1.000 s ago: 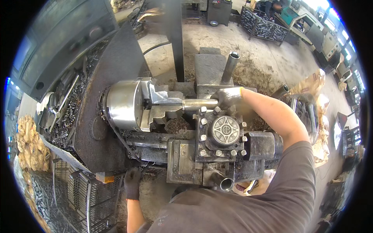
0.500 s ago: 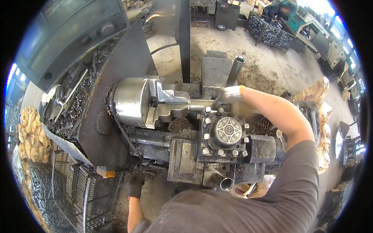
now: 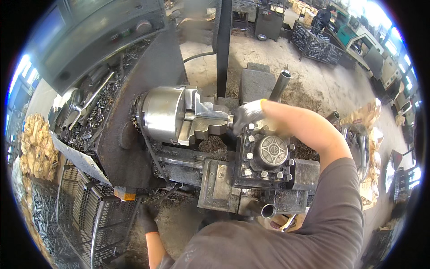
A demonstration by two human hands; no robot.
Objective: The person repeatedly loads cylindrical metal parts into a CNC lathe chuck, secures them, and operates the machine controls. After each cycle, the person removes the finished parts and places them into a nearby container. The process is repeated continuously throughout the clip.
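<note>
A steel lathe chuck (image 3: 162, 114) with stepped jaws (image 3: 207, 117) grips a short metal tube (image 3: 230, 121), of which only the end stands out. My right hand (image 3: 247, 117), in a grey-white glove, is curled round that end, just behind the tool post (image 3: 271, 151). Its fingertips are partly blurred. Low on the left, my left hand (image 3: 147, 219) in a dark glove closes at the lower end of a thin dark lever (image 3: 169, 193) below the lathe bed. Its fingers blend into the dark background.
One tube (image 3: 281, 85) stands tilted behind the tool post; another pipe end (image 3: 268, 210) points toward me. Metal chips and a T-handled wrench (image 3: 79, 109) lie on the headstock. A mesh cart (image 3: 96, 224) stands at left. Far right, a person (image 3: 323, 19) is by a bin of parts (image 3: 316, 45).
My right hand has moved left to the chuck jaws, and less of the tube sticks out of them. My left hand stays low by the lever. The view has shifted slightly.
</note>
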